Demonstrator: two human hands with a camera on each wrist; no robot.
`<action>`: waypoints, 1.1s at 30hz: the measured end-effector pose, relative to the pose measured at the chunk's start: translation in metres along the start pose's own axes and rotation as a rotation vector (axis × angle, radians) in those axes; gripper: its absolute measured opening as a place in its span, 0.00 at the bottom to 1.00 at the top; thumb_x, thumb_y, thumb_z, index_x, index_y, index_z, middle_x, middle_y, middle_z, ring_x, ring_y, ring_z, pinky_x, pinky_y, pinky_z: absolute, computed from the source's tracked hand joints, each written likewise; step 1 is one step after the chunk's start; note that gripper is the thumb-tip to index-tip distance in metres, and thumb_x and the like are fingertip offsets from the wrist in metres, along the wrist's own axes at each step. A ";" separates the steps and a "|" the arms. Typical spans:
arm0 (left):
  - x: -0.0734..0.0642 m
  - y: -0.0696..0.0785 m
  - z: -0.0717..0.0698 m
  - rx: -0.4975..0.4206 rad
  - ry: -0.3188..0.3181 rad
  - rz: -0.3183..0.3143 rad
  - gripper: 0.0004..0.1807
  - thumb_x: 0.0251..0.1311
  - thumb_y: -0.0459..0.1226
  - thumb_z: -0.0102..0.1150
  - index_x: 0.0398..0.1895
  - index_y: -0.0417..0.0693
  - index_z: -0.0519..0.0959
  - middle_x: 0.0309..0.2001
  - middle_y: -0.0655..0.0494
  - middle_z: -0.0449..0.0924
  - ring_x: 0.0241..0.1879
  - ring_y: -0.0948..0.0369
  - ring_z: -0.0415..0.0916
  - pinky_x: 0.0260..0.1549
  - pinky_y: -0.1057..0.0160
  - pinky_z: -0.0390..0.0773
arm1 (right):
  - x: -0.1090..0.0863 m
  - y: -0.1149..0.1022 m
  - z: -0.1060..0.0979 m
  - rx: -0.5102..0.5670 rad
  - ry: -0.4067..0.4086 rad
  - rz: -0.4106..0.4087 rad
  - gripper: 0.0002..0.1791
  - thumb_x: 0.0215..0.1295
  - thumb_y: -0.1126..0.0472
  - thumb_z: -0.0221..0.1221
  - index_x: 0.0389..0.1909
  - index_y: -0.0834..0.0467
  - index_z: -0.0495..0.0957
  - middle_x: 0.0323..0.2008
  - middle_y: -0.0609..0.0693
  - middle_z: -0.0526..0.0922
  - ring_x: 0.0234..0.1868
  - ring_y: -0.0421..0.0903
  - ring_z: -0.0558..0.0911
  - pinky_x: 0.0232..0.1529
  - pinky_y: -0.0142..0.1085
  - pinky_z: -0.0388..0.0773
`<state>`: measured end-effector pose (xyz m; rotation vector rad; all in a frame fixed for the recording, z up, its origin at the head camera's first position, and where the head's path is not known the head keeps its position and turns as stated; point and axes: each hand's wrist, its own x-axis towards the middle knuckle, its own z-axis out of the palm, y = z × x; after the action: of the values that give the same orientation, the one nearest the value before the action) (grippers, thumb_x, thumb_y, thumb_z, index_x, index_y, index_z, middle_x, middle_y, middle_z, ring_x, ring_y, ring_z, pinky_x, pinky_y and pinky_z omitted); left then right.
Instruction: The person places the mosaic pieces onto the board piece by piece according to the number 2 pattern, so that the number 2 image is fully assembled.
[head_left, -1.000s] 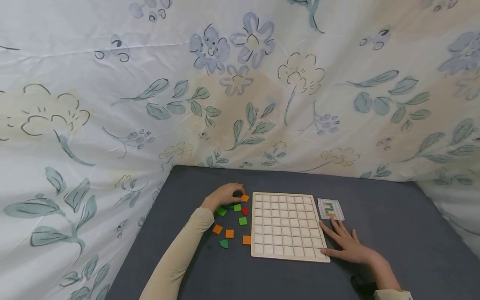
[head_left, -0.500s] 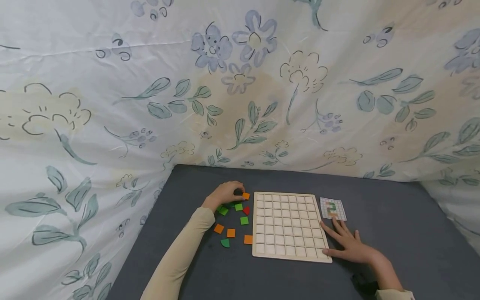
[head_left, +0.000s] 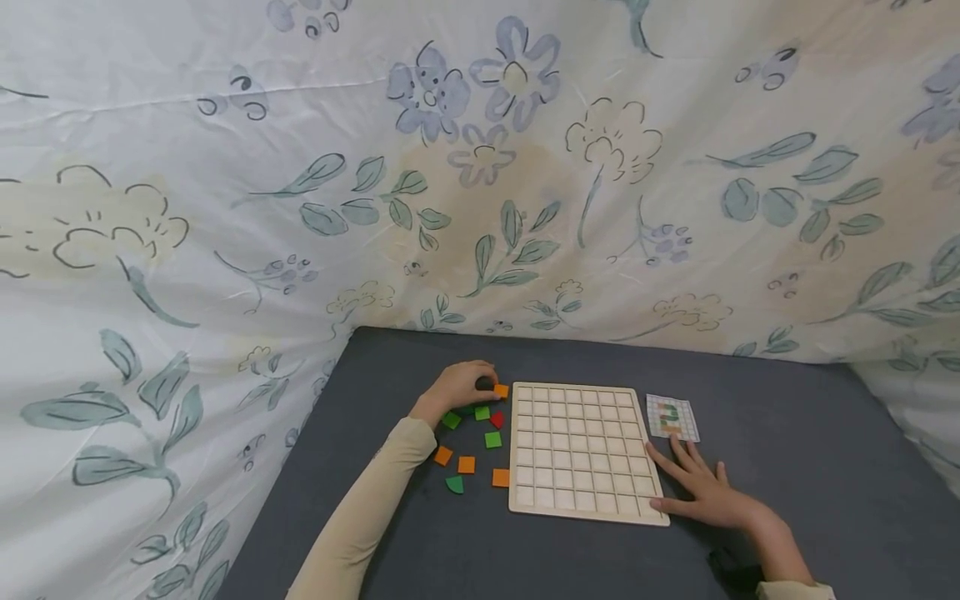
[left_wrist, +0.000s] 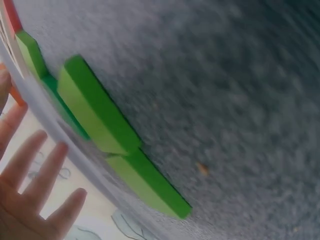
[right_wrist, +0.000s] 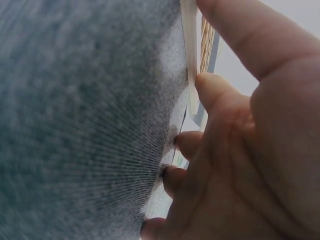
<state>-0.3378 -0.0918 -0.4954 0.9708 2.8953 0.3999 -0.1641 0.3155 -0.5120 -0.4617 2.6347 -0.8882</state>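
My left hand (head_left: 459, 385) pinches an orange square tile (head_left: 501, 391) between thumb and fingers, close to the upper left corner of the wooden grid board (head_left: 581, 452). In the left wrist view the same orange tile (left_wrist: 18, 96) shows at the fingertips, the other fingers spread. Below that hand lie light green tiles (head_left: 492, 440), a red piece (head_left: 497, 420) and a darker green piece, partly hidden. My right hand (head_left: 708, 494) lies with fingers spread at the board's right edge, thumb on its lower corner; in the right wrist view its fingertips touch the board's edge (right_wrist: 190, 60) and the cloth.
A small printed pattern card (head_left: 672, 418) lies right of the board, by the right fingertips. Several orange tiles (head_left: 467, 465) and a green quarter-round piece (head_left: 455, 484) lie left of the board. A dark object (head_left: 731, 571) sits under the right wrist. A floral curtain (head_left: 480, 167) hangs behind.
The orange tile in my left hand has turned squarer to the board and moved slightly up and nearer to it. The right hand stays put; the whole view has shifted a little.
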 end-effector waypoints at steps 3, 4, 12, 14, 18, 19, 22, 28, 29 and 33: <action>0.001 0.003 0.001 -0.007 0.017 0.017 0.18 0.57 0.55 0.58 0.44 0.57 0.80 0.61 0.54 0.71 0.57 0.56 0.71 0.53 0.56 0.73 | 0.001 0.001 0.000 -0.009 -0.001 0.012 0.44 0.59 0.47 0.59 0.72 0.49 0.48 0.69 0.73 0.34 0.66 0.75 0.31 0.46 0.77 0.22; 0.002 0.004 0.001 -0.008 0.020 0.021 0.18 0.57 0.54 0.58 0.44 0.57 0.80 0.60 0.54 0.71 0.56 0.56 0.72 0.52 0.56 0.73 | 0.001 0.001 0.000 -0.015 0.002 0.017 0.44 0.59 0.46 0.59 0.72 0.49 0.49 0.69 0.73 0.35 0.66 0.75 0.31 0.46 0.76 0.23; 0.006 0.011 0.002 0.013 0.015 0.024 0.17 0.57 0.55 0.57 0.44 0.58 0.80 0.60 0.56 0.72 0.52 0.59 0.74 0.51 0.58 0.74 | 0.001 0.000 0.000 -0.026 0.002 0.026 0.44 0.58 0.45 0.60 0.72 0.49 0.49 0.69 0.72 0.36 0.66 0.75 0.32 0.47 0.76 0.22; 0.007 0.013 0.002 0.012 0.015 0.028 0.17 0.57 0.54 0.57 0.44 0.58 0.80 0.60 0.56 0.72 0.51 0.59 0.75 0.51 0.58 0.74 | 0.001 0.001 0.000 -0.023 -0.002 0.022 0.44 0.59 0.46 0.60 0.72 0.50 0.49 0.69 0.72 0.36 0.66 0.76 0.32 0.47 0.76 0.23; 0.007 0.016 0.001 0.011 0.017 0.037 0.17 0.57 0.54 0.58 0.44 0.58 0.80 0.60 0.55 0.72 0.49 0.59 0.76 0.53 0.56 0.73 | 0.001 0.002 0.000 -0.035 -0.010 0.023 0.44 0.59 0.45 0.59 0.72 0.50 0.48 0.69 0.72 0.35 0.66 0.76 0.32 0.47 0.76 0.23; 0.007 0.016 0.001 0.011 0.018 0.038 0.17 0.57 0.54 0.58 0.44 0.58 0.80 0.60 0.55 0.72 0.49 0.59 0.76 0.54 0.55 0.72 | 0.001 0.002 0.000 -0.035 -0.011 0.024 0.45 0.59 0.45 0.59 0.72 0.50 0.48 0.69 0.72 0.35 0.66 0.76 0.32 0.47 0.76 0.23; 0.007 0.019 -0.002 0.017 0.015 0.036 0.17 0.57 0.54 0.58 0.44 0.58 0.81 0.60 0.55 0.71 0.50 0.58 0.76 0.55 0.55 0.71 | 0.000 0.000 0.000 -0.029 -0.015 0.025 0.45 0.59 0.45 0.59 0.73 0.51 0.47 0.69 0.72 0.35 0.66 0.75 0.31 0.47 0.76 0.21; 0.007 0.025 -0.005 0.023 0.030 0.057 0.17 0.56 0.54 0.59 0.44 0.58 0.81 0.59 0.54 0.72 0.49 0.59 0.76 0.53 0.56 0.73 | 0.000 -0.001 0.002 -0.022 -0.012 0.008 0.44 0.61 0.47 0.58 0.72 0.54 0.47 0.69 0.71 0.37 0.67 0.74 0.32 0.47 0.75 0.18; 0.007 0.027 -0.005 0.024 0.033 0.061 0.17 0.56 0.54 0.59 0.44 0.58 0.81 0.59 0.54 0.72 0.49 0.59 0.76 0.53 0.56 0.73 | 0.000 -0.001 0.002 -0.021 -0.012 0.003 0.44 0.61 0.47 0.58 0.72 0.54 0.48 0.69 0.71 0.37 0.67 0.73 0.33 0.47 0.75 0.18; 0.008 0.032 -0.005 0.026 0.041 0.070 0.17 0.56 0.53 0.60 0.44 0.57 0.81 0.59 0.55 0.72 0.50 0.59 0.76 0.56 0.54 0.71 | -0.001 -0.001 0.000 0.014 -0.037 -0.023 0.44 0.61 0.49 0.58 0.73 0.56 0.46 0.70 0.71 0.36 0.67 0.73 0.32 0.48 0.75 0.19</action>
<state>-0.3263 -0.0632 -0.4822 1.0824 2.9163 0.3918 -0.1631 0.3149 -0.5117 -0.5011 2.5928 -0.8955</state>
